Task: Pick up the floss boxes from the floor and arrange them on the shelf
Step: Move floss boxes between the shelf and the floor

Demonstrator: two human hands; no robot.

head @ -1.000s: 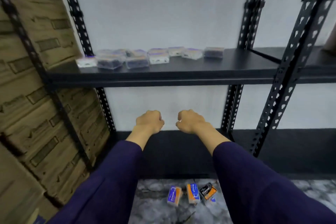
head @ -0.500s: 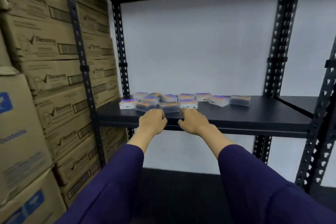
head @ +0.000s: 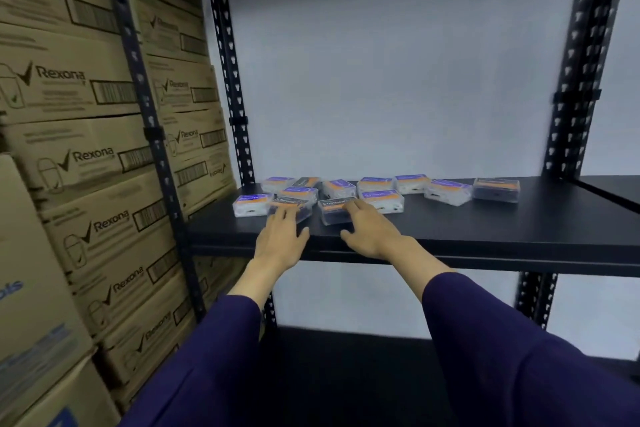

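Observation:
Several clear floss boxes with orange and purple labels (head: 447, 191) lie in loose rows at the back left of the black shelf (head: 485, 230). My left hand (head: 281, 243) reaches over the shelf's front edge, its straight fingers resting on a front box labelled Charcoal (head: 297, 207). Just to its right, my right hand (head: 370, 232) lies with its fingers touching a second Charcoal box (head: 333, 216). Neither hand curls round a box. The floor is out of view.
Stacked Rexona cardboard cartons (head: 86, 156) fill the left side behind a black perforated upright (head: 145, 107). Another upright (head: 575, 80) stands at the right. The white wall (head: 398, 80) closes the back. A lower shelf (head: 346, 357) lies dark beneath.
The view has lifted from the floor boxes up to the shelf. Both hands rose from below the shelf as fists and now lie with fingers stretched on two front boxes.

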